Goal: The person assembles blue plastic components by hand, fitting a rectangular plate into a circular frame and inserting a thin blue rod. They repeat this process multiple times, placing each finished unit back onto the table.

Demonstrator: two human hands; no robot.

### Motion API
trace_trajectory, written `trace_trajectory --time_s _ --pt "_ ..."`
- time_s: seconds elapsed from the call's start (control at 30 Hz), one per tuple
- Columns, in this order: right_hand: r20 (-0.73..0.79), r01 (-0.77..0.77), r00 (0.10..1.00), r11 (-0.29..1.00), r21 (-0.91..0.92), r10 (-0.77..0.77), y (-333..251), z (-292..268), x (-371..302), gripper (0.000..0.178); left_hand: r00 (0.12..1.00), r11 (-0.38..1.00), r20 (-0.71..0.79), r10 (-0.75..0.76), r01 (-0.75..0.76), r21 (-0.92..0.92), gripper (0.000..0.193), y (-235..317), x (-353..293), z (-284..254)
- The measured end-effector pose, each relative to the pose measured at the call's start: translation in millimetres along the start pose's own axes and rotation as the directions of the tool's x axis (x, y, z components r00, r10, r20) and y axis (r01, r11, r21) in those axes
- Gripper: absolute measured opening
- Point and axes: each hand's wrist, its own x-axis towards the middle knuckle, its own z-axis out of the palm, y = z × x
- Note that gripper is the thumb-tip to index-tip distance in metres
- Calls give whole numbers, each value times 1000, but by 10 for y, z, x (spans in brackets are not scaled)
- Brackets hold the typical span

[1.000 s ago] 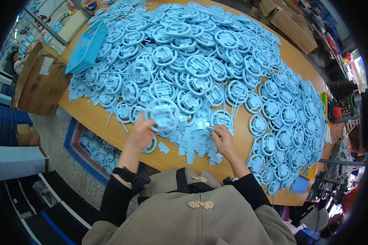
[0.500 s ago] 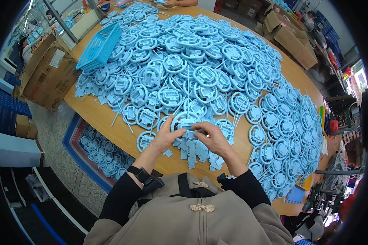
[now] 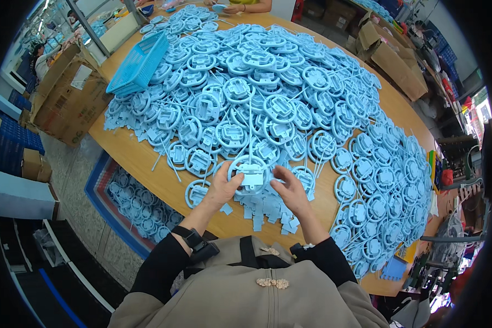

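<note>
My left hand (image 3: 224, 186) grips the left rim of a round light-blue plastic part (image 3: 252, 191), its thumb over the front. This part is a ring with a long thin stick pointing away from me, and a flat rectangular plate (image 3: 252, 179) lies across its centre. Just off the ring's right side, my right hand (image 3: 292, 188) is open, thumb and fingers apart, with nothing visible in it. Below the ring, small loose light-blue plates (image 3: 262, 209) lie heaped on the wooden table (image 3: 218, 223).
A big pile of similar ring parts (image 3: 235, 90) covers the table's far side, with another group (image 3: 377, 186) to the right. At the far left stand a blue basket (image 3: 139, 63) and a cardboard box (image 3: 68, 101). Across the table are another person's hands (image 3: 229, 9).
My right hand has drawn back from the ring's middle to its right, fingers parting. The plate it was touching now lies flat in the centre. My left hand keeps its grip.
</note>
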Motion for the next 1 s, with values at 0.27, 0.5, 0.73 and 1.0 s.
trace_trajectory --time_s 0.27,0.5,0.73,1.0 --pt "127 -319 948 878 356 292 -237 206 27 46 997 998 65 52 -50 -22 41 61 3 156" --pt "49 -252 967 920 299 250 -52 90 -105 40 995 983 16 96 -98 154 40 -152 10 350" --pt "-303 -192 898 903 384 319 331 -969 -435 34 991 852 54 126 -136 506 69 40 420 191" --pt "-303 -228 895 919 322 328 259 -1177 -491 41 923 221 -196 330 127 967 65 289 1200 -556"
